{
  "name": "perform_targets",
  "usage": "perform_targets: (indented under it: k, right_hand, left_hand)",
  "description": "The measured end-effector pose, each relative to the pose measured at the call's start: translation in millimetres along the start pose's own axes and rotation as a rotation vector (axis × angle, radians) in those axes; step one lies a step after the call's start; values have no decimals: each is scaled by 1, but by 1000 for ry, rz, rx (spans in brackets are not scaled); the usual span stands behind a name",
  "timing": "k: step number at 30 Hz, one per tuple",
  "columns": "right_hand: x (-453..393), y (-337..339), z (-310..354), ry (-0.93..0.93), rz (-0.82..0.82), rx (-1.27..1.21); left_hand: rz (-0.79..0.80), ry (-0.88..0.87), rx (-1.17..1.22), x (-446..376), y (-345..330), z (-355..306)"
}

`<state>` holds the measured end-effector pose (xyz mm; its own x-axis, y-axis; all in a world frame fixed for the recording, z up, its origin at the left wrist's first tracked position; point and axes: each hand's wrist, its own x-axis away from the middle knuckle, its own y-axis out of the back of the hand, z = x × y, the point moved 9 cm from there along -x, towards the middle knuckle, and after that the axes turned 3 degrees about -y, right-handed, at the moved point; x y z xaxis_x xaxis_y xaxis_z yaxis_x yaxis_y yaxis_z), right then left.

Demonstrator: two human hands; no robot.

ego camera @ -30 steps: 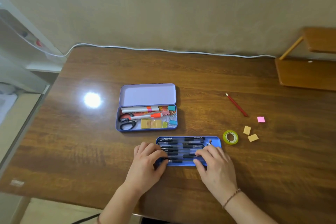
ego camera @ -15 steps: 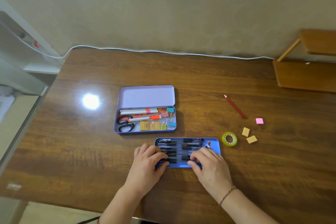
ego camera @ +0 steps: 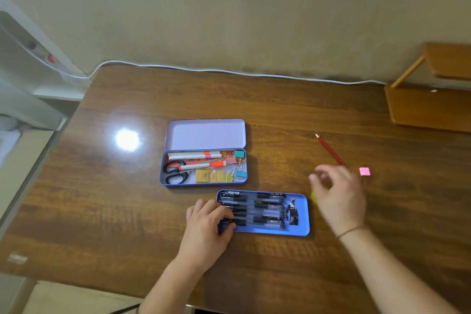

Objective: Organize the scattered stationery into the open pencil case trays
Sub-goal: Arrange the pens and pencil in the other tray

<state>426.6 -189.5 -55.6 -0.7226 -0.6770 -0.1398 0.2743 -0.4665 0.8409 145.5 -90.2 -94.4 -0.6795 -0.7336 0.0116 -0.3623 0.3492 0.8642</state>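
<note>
A blue tray [ego camera: 298, 231] near the front of the table holds several black pens [ego camera: 257, 211]. My left hand [ego camera: 207, 224] rests on its left end, fingers curled over the rim and the pens. My right hand [ego camera: 336, 194] hovers blurred to the tray's right, fingers loosely spread and holding nothing; it covers the green tape roll and the tan erasers. Behind the tray, a purple pencil case [ego camera: 204, 135] stands open with scissors [ego camera: 175, 171], markers, erasers and binder clips inside. A red pencil [ego camera: 330, 149] and a pink eraser [ego camera: 364, 171] lie loose at the right.
A white cable [ego camera: 229, 71] runs along the table's back edge by the wall. A wooden shelf stand [ego camera: 430, 107] occupies the back right corner. The table's left edge drops off beside a white frame. A lamp glare spot [ego camera: 127, 139] shines left of the purple case.
My right hand has lifted off the blue tray and swung right, over the tape roll and tan erasers. My left hand stays on the tray's left end.
</note>
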Motion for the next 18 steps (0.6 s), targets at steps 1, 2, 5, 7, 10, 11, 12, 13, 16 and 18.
perform_targets:
  k: [1,2,5,7,10,11,12,13,16,18]
  right_hand:
    - [-20,6,-19,-94,-14,74]
    - [-38,9,-35,-166,12,179]
    - [-72,0,-59,-224,177,457]
    - [-80,-8,-60,-187,229,508]
    - [-78,-6,-45,-129,172,468]
    - [-71,-3,-35,-76,124,407]
    - [-61,1,-20,9,78,313]
    - [-44,3,-2,114,53,202]
    - [34,-10,51,388,180,-12]
    - [82,-30,68,503,281,-17]
  left_hand:
    - [-6,-2,0,0,1,-1]
    - [-18,-5,2,0,2,-3]
    - [-58,8,7,0,5,-5]
    - [-73,40,20,0,5,-5]
    - [-56,95,17,-1,4,-3]
    - [-50,108,22,-1,3,-2]
    - [-47,120,39,0,3,0]
    - [-43,133,61,1,2,1]
    - [-32,160,127,3,1,6]
    - [-66,162,195,3,3,9]
